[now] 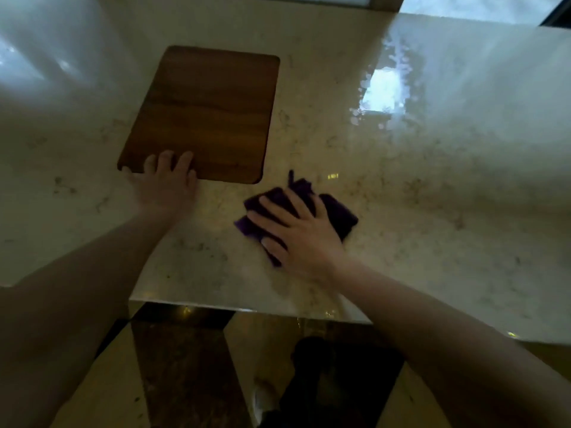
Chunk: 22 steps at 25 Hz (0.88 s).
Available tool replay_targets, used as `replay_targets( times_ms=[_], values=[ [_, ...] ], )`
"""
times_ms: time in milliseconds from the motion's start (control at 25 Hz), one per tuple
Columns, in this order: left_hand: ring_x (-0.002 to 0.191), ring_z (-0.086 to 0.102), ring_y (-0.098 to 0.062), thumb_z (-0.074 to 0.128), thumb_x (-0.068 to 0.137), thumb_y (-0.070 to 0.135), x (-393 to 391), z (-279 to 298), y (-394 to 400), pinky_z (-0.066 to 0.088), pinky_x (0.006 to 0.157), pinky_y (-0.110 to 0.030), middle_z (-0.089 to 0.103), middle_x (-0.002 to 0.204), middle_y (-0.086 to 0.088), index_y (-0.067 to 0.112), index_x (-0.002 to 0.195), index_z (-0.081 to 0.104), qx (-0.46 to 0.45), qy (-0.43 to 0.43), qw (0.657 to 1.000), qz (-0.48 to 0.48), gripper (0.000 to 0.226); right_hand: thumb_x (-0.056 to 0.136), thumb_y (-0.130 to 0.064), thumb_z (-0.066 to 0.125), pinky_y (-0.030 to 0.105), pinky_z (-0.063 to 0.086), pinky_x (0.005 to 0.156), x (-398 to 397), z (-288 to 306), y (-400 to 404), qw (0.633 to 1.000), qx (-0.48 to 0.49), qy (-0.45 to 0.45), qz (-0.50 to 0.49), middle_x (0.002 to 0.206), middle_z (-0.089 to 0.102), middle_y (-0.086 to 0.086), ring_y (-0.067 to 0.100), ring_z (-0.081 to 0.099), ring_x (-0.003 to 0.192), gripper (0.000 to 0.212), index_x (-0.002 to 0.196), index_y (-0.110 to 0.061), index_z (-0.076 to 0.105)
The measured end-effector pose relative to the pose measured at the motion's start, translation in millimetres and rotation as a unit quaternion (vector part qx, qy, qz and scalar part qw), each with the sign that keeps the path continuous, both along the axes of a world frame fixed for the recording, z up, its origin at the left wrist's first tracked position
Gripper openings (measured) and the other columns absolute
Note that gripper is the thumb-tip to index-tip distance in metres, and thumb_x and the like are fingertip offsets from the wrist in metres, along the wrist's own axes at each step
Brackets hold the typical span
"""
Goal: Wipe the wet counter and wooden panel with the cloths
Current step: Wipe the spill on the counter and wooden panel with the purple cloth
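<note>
Fingers spread flat, right hand (301, 234) presses purple cloth (336, 216) onto marble worktop (401, 196); at ten o'clock, left hand (165, 183) rests open-fingered on wooden panel (204, 112), grasping nothing.

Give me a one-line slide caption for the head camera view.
Right hand presses purple cloth on marble counter; left hand rests on wooden panel.

Wooden panel (202, 114) on counter (401, 196) at left, cloth (336, 214) right of its near edge, water puddle (383, 91) far right
</note>
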<state>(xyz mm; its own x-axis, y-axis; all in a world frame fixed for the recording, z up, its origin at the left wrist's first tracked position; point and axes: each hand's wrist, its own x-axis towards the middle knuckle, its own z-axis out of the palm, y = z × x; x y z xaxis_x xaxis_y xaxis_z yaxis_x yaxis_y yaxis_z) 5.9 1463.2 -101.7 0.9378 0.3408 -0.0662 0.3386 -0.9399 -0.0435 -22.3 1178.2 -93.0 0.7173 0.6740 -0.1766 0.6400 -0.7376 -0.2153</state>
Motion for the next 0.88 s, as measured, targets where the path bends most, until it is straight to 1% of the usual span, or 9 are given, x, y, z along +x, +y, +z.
replay_targets(
  times_ms=[80, 200, 320, 400, 480, 560, 680, 760, 880],
  values=[
    [0.139, 0.033, -0.036, 0.032, 0.103, 0.041, -26.3, 6.1, -36.0, 0.022, 0.111, -0.067, 0.036, 0.155, -0.009, 0.028, 0.147, 0.038, -0.047, -0.009, 0.999, -0.005, 0.047, 0.101, -0.06, 0.013, 0.058, -0.009, 0.118, -55.7, 0.6, -36.4, 1.0, -0.021, 0.01, 0.005, 0.164, 0.001, -0.019, 0.022, -0.014, 0.152, 0.052, 0.152, -0.053, 0.005],
    [0.131, 0.042, -0.035, 0.041, 0.1, 0.034, -71.0, 7.1, -102.4, 0.028, 0.11, -0.058, 0.041, 0.151, -0.008, 0.024, 0.142, 0.044, -0.095, -0.032, 0.987, -0.124, 0.043, 0.102, -0.062, 0.015, 0.056, -0.006, 0.119, -104.9, 2.9, -82.5, 0.999, -0.041, 0.002, -0.012, 0.164, 0.001, -0.018, 0.021, -0.015, 0.152, 0.052, 0.152, -0.053, 0.005],
    [0.121, 0.055, -0.03, 0.041, 0.096, 0.039, -114.0, 14.7, -175.4, 0.043, 0.099, -0.05, 0.051, 0.141, -0.005, 0.026, 0.134, 0.05, -0.158, -0.071, 0.931, -0.323, 0.041, 0.1, -0.066, 0.015, 0.055, -0.004, 0.119, -124.2, 4.6, -127.1, 0.993, -0.058, 0.001, -0.099, 0.164, 0.004, -0.017, 0.02, -0.014, 0.152, 0.054, 0.151, -0.055, 0.005],
    [0.127, 0.049, -0.026, 0.04, 0.095, 0.05, -133.9, 17.5, -219.0, 0.04, 0.103, -0.049, 0.047, 0.144, -0.002, 0.028, 0.139, 0.045, -0.184, -0.018, 0.898, -0.399, 0.05, 0.098, -0.068, 0.016, 0.054, -0.004, 0.119, -121.8, 9.6, -153.2, 0.985, -0.053, 0.01, -0.161, 0.164, 0.001, -0.018, 0.018, -0.016, 0.151, 0.056, 0.151, -0.055, 0.005],
    [0.14, 0.033, -0.022, 0.033, 0.093, 0.061, -146.5, 25.7, -259.3, 0.027, 0.115, -0.052, 0.036, 0.152, 0.003, 0.033, 0.147, 0.032, -0.167, 0.054, 0.91, -0.377, 0.061, 0.097, -0.066, 0.023, 0.053, -0.005, 0.121, -112.0, 19.2, -175.5, 0.987, -0.036, 0.038, -0.153, 0.163, -0.006, -0.021, 0.015, -0.019, 0.15, 0.059, 0.151, -0.052, 0.005],
    [0.145, 0.025, -0.02, 0.033, 0.091, 0.064, -149.7, 31.3, -292.7, 0.019, 0.118, -0.054, 0.03, 0.156, 0.005, 0.036, 0.149, 0.026, -0.155, 0.077, 0.936, -0.305, 0.065, 0.096, -0.057, 0.037, 0.052, 0.002, 0.122, -104.7, 29.1, -195.4, 0.987, 0.011, 0.088, -0.137, 0.163, -0.002, -0.021, 0.014, -0.013, 0.151, 0.058, 0.151, -0.047, 0.021],
    [0.144, 0.028, -0.021, 0.042, 0.091, 0.064, -149.5, 37.9, -326.1, 0.021, 0.118, -0.05, 0.031, 0.156, 0.003, 0.036, 0.148, 0.03, -0.113, 0.084, 0.962, -0.233, 0.065, 0.089, -0.046, 0.048, 0.051, 0.027, 0.116, -116.8, 37.9, -221.9, 0.965, 0.07, -0.001, -0.252, 0.16, 0.029, -0.007, 0.026, 0.022, 0.148, 0.054, 0.142, -0.042, 0.045],
    [0.14, 0.033, -0.022, 0.049, 0.092, 0.059, -147.7, 43.1, -345.6, 0.028, 0.115, -0.045, 0.033, 0.153, 0.001, 0.035, 0.145, 0.034, -0.105, 0.089, 0.973, -0.185, 0.06, 0.09, -0.043, 0.06, 0.04, 0.041, 0.103, -136.6, 45.9, -243.2, 0.925, 0.072, 0.006, -0.373, 0.146, 0.046, -0.005, 0.019, 0.044, 0.128, 0.058, 0.144, -0.038, 0.04],
    [0.121, 0.049, -0.019, 0.059, 0.09, 0.046, -149.4, 46.0, -365.1, 0.043, 0.103, -0.038, 0.044, 0.138, 0.001, 0.033, 0.136, 0.041, -0.161, 0.081, 0.976, -0.124, 0.051, 0.09, -0.038, 0.066, 0.021, 0.045, 0.082, -149.6, 51.3, -253.5, 0.89, 0.128, 0.115, -0.421, 0.117, 0.053, -0.012, 0.002, 0.049, 0.095, 0.047, 0.133, -0.036, 0.046]
  ],
)
